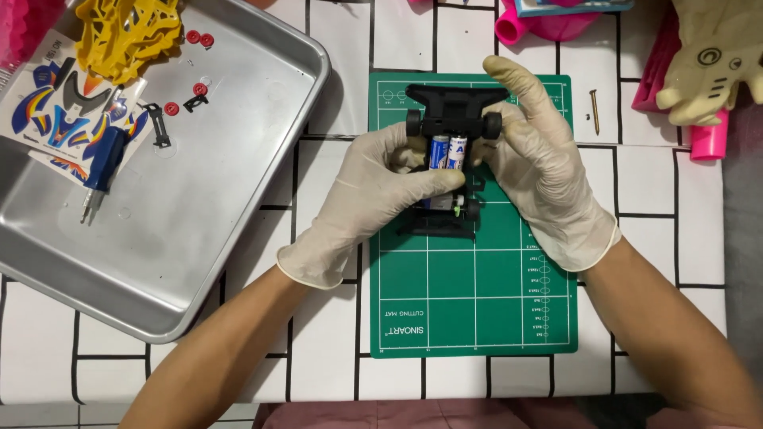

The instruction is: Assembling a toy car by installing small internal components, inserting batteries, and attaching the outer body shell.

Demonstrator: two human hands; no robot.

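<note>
Both hands wear thin cream gloves and meet over a green cutting mat point(477, 302) ruled with pale grid lines and carrying small pale lettering along its near and right edges. The left hand point(373, 191) curls its fingers around the near side of a black toy car chassis point(455, 111), thumb pressed against two batteries point(447, 151) that sit side by side in the chassis, each blue and white with a silvery end. The right hand point(540, 175) cups the chassis from the other side, its fingers loosely together and laid along the frame, the forefinger stretched up past a black wheel point(493, 125); whether its thumb presses anything cannot be told, since it is hidden behind the frame. The chassis is held just above the far half of the mat, its wide black bumper pointing away from the person. To the left lies a metal tray point(222, 238) holding a yellow moulded car body point(127, 36), a sticker sheet point(56, 119) printed in blue, orange and white, a blue-handled screwdriver point(103, 163), small red round parts point(199, 37) and little black pieces. A brass-coloured nail point(594, 111) lies on the white tiled tabletop just right of the mat, and pink plastic items with a cream plush toy point(715, 56) crowd the far right corner
</note>
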